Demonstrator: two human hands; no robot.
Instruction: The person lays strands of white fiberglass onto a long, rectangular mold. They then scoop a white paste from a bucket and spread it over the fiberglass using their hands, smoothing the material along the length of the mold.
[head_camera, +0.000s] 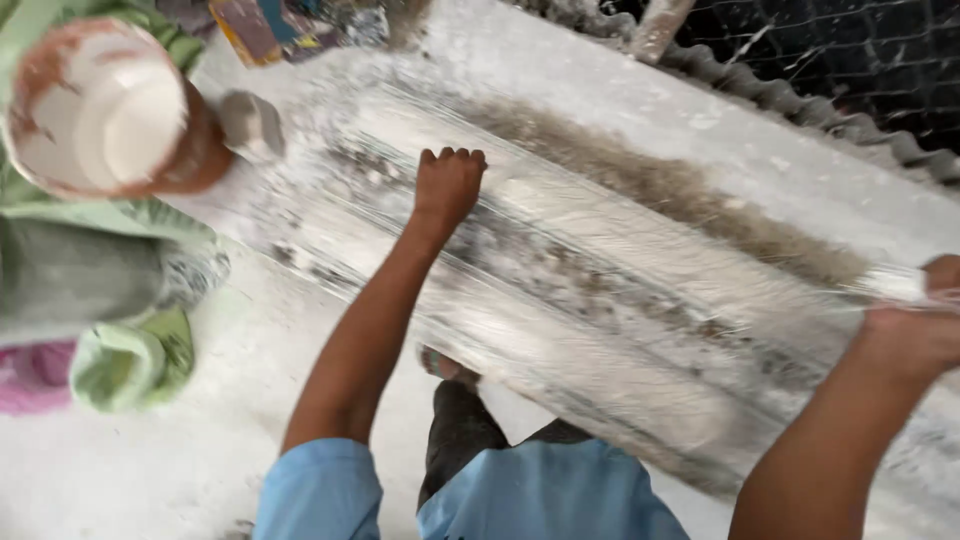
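A wide sheet of clear plastic film (600, 290) is stretched across a white, dusty slab (640, 110). My left hand (448, 182) is closed into a fist and presses the film's left end down on the slab. My right hand (925, 320) grips the roll of film (893, 284) at the right edge of the view, keeping the sheet taut between both hands. A brown-grey streak of dirt shows through the film.
A round bowl (95, 105) with white powder or paste sits at the top left, a small grey lump (252, 124) beside it. Green and pink cloth (130, 360) lies at the left. Wire mesh (830, 50) and a corrugated edge run along the top right.
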